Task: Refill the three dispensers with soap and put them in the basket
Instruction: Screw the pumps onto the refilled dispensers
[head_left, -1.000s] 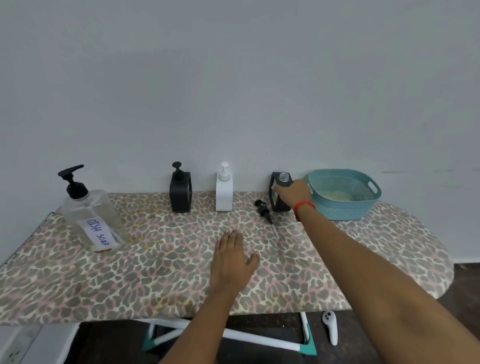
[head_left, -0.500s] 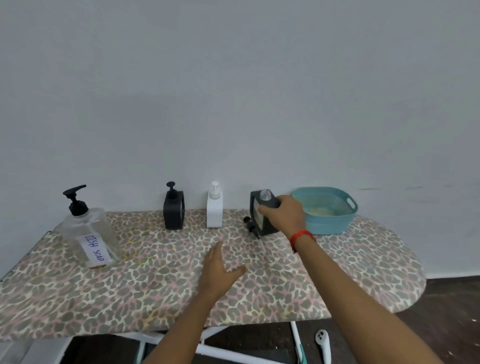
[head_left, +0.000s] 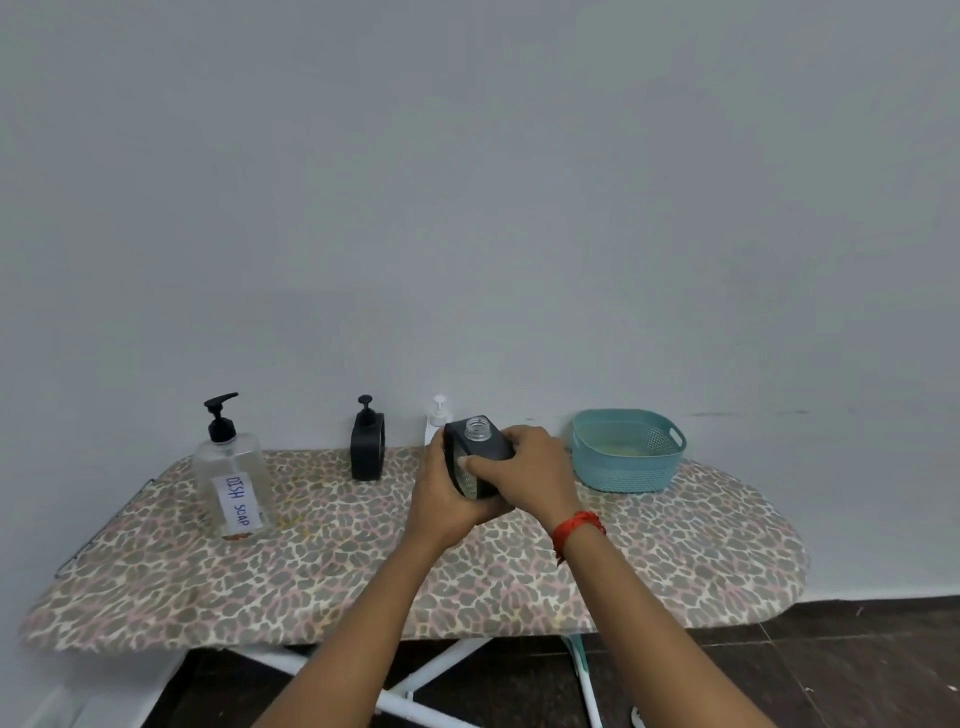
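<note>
Both hands hold a black square dispenser (head_left: 480, 446) above the board's middle; its pump is off and its clear threaded neck is open. My left hand (head_left: 441, 496) cups it from below and the left. My right hand (head_left: 527, 475) grips it from the right, a red band on the wrist. A second black dispenser (head_left: 367, 451) with its pump on stands at the back. A white dispenser (head_left: 435, 423) shows partly behind the held one. The large clear "DISH SOAP" bottle (head_left: 232, 480) stands at the left. The teal basket (head_left: 626, 452) sits at the right. The removed pump is hidden.
All of it rests on an ironing board (head_left: 363, 566) with a leopard-print cover, set against a plain grey wall. White legs and dark floor show beneath, and the board's rounded end is at the right.
My right hand lifted the open black dispenser from beside the basket toward the middle. My left hand rose off the board and took hold of it from below.
</note>
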